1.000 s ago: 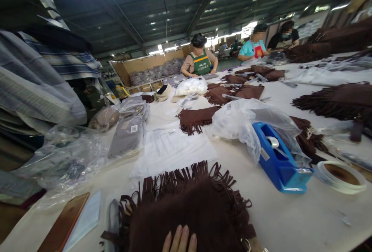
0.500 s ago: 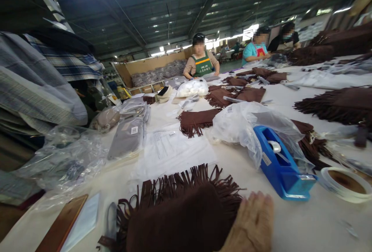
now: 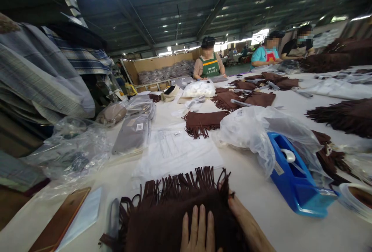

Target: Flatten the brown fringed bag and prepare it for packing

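The left hand [image 3: 198, 228] lies flat, fingers extended, on a dark brown, fringed cloth piece [image 3: 157, 223] beneath it. Just beside, apart from it, the right hand [image 3: 241, 211] meets the piece's edge, fingertips partly hidden by fringe; whether they grip, I cannot tell. Right of both hands sits a blue plastic tape dispenser [image 3: 302, 192]. Ahead of them lie thin white printed sheets [image 3: 171, 147]; farther off is a person in a green apron [image 3: 210, 67].
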`<state>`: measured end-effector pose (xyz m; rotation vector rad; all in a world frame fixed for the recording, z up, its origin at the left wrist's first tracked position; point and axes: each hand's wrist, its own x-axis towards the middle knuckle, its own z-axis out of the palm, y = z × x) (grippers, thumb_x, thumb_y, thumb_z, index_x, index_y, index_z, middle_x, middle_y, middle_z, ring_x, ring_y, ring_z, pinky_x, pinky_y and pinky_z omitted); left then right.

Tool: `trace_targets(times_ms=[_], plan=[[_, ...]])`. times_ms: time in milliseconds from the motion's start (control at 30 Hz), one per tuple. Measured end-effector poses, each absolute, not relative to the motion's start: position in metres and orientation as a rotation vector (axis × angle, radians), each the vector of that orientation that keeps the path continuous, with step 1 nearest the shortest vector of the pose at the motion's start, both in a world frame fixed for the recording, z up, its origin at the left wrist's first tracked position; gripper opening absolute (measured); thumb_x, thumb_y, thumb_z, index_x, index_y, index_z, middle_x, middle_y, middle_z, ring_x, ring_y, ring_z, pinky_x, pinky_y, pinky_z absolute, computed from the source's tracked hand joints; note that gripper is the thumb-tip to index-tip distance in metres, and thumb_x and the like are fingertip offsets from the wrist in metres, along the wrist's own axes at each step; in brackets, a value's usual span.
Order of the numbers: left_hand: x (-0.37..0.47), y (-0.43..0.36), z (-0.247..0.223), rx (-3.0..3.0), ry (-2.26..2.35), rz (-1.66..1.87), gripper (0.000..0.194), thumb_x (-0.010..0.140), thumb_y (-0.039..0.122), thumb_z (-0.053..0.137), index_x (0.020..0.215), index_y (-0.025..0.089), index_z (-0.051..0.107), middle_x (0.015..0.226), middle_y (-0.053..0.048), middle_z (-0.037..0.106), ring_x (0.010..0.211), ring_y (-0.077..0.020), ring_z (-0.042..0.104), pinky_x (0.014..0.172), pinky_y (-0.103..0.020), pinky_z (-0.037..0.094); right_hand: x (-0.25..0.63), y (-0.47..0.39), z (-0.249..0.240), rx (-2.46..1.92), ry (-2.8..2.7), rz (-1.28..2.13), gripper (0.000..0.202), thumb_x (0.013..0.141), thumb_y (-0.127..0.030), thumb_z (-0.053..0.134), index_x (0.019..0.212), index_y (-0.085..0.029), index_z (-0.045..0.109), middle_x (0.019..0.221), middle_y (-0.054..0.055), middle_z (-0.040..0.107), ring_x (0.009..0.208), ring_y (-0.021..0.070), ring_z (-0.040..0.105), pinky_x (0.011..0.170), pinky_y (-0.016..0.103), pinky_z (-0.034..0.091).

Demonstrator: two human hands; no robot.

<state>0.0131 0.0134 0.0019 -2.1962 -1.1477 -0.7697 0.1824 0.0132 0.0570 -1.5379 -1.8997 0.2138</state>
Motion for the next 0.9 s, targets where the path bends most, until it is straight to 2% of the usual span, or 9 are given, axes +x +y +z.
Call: trace_targets(times_ms=[67,167,267,433,567,633,733,800,900], plan=[[0.018,0.014,0.003,-2.146,-1.198,-0.899,0.035,0.081,0.007,0.037,0.107,0.013,0.059,0.103,-0.011,0.068,0.100,-0.0243,0.062,0.083,-0.039,0.051,0.174,0.022,0.037,-1.555,-1.966,0.067,0.049,0.094,-0.025,0.035,0.142,-0.019,0.026,0.131,0.009,0.053,0.115,0.0202,0.054,0.086,0.032,0.052],[0.014,0.015,0.004,-2.078,-1.271,-1.209,0.039,0.081,0.001,0.035,0.112,0.012,0.054,0.098,-0.011,0.069,0.101,-0.0195,0.062,0.078,-0.030,0.056,0.153,0.024,0.013,-1.519,-2.071,-0.304,0.066,0.089,-0.024,0.042,0.146,-0.014,0.010,0.133,0.012,0.050,0.119,0.0260,0.049,0.088,0.038,0.051],[0.007,0.015,0.002,-2.115,-1.310,-1.409,0.039,0.086,0.006,0.033,0.121,0.014,0.049,0.099,-0.011,0.068,0.104,-0.0189,0.061,0.078,-0.030,0.058,0.129,0.022,0.003,-1.553,-2.046,-0.528,0.069,0.087,-0.021,0.040,0.145,-0.007,0.004,0.130,0.017,0.051,0.119,0.0310,0.049,0.088,0.045,0.049],[0.009,0.009,0.011,-2.243,-1.340,-1.453,0.034,0.091,0.016,0.035,0.121,0.013,0.049,0.106,-0.013,0.065,0.108,-0.0208,0.059,0.082,-0.032,0.057,0.112,0.023,0.010,-1.520,-2.072,-0.657,0.069,0.080,-0.008,0.030,0.144,-0.001,0.004,0.126,0.018,0.056,0.116,0.0285,0.051,0.089,0.044,0.047],[-0.015,0.003,0.037,-2.299,-1.348,-1.453,0.026,0.088,0.014,0.042,0.111,0.015,0.055,0.102,-0.010,0.067,0.106,-0.0182,0.060,0.085,-0.028,0.055,0.116,0.023,0.016,-1.364,-2.109,-0.804,0.066,0.078,-0.006,0.030,0.142,0.001,0.016,0.115,0.020,0.062,0.103,0.0296,0.060,0.080,0.043,0.051],[-0.049,0.002,0.056,-2.220,-1.432,-1.422,0.025,0.086,0.012,0.044,0.108,0.018,0.055,0.102,-0.008,0.067,0.104,-0.0164,0.060,0.087,-0.027,0.054,0.118,0.025,0.016,-1.304,-2.102,-0.810,0.055,0.081,-0.010,0.031,0.135,-0.002,0.036,0.112,0.021,0.063,0.102,0.0325,0.060,0.079,0.046,0.050],[-0.114,0.001,0.082,-2.150,-1.653,-1.191,0.022,0.088,0.014,0.042,0.104,0.018,0.055,0.098,-0.007,0.066,0.094,-0.0146,0.063,0.082,-0.026,0.055,0.121,0.028,0.013,-1.198,-2.138,-0.770,0.039,0.079,-0.009,0.034,0.108,-0.010,0.061,0.109,0.021,0.064,0.105,0.0372,0.057,0.079,0.052,0.049],[-0.152,0.002,0.092,-2.243,-1.749,-0.920,0.020,0.089,0.016,0.039,0.101,0.017,0.055,0.094,-0.006,0.066,0.089,-0.0151,0.063,0.079,-0.029,0.054,0.124,0.029,0.011,-1.082,-2.197,-0.725,0.035,0.075,-0.006,0.037,0.094,-0.014,0.065,0.108,0.020,0.064,0.115,0.0417,0.049,0.079,0.056,0.047],[-0.186,0.013,0.095,-2.415,-1.708,-0.545,0.024,0.091,0.013,0.031,0.104,0.015,0.052,0.099,-0.006,0.064,0.094,-0.0147,0.059,0.086,-0.033,0.049,0.127,0.028,0.006,-1.007,-2.236,-0.628,0.035,0.071,-0.004,0.040,0.090,-0.015,0.067,0.108,0.022,0.063,0.131,0.0449,0.024,0.080,0.061,0.044]])
